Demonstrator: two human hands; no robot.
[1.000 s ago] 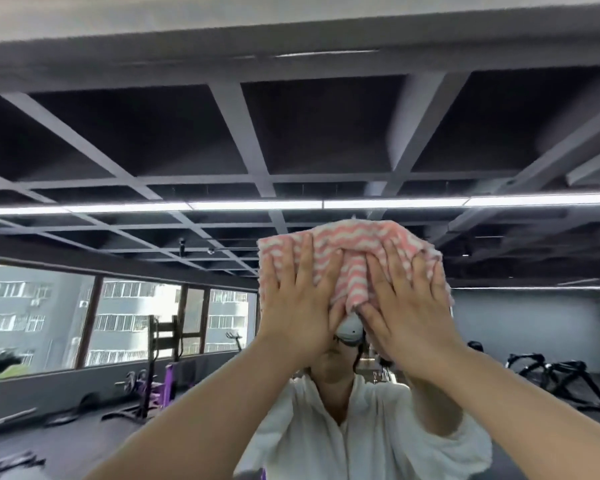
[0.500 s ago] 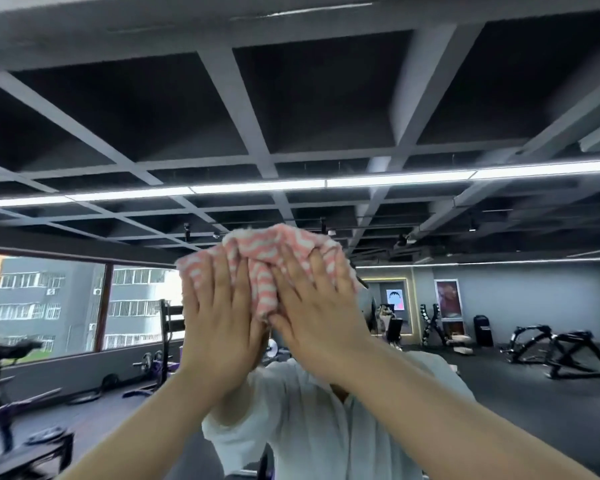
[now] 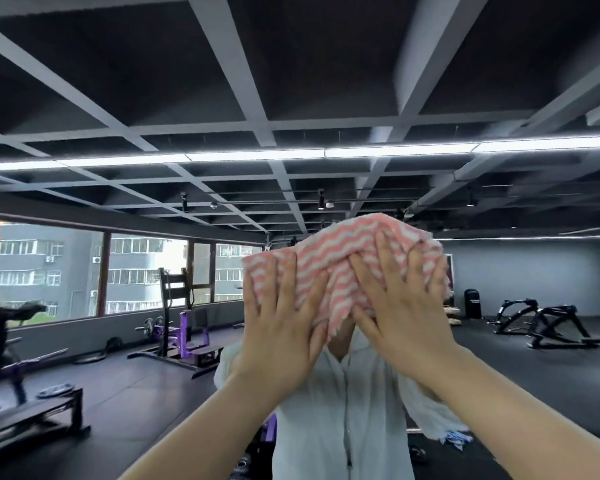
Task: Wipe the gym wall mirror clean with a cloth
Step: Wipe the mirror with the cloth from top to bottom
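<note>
Both hands lie flat, side by side, fingers straight and spread: the left hand (image 3: 284, 327) on the lower left of the pink-and-white striped cloth (image 3: 347, 265), the right hand (image 3: 400, 315) on its right half. Neither grips; the open palms press the cloth against the mirror (image 3: 499, 98) at head height, probably to spread pressure over a wide patch. The glass reflects the ceiling lights (image 3: 257, 155) and weight machines (image 3: 182, 327).
</note>
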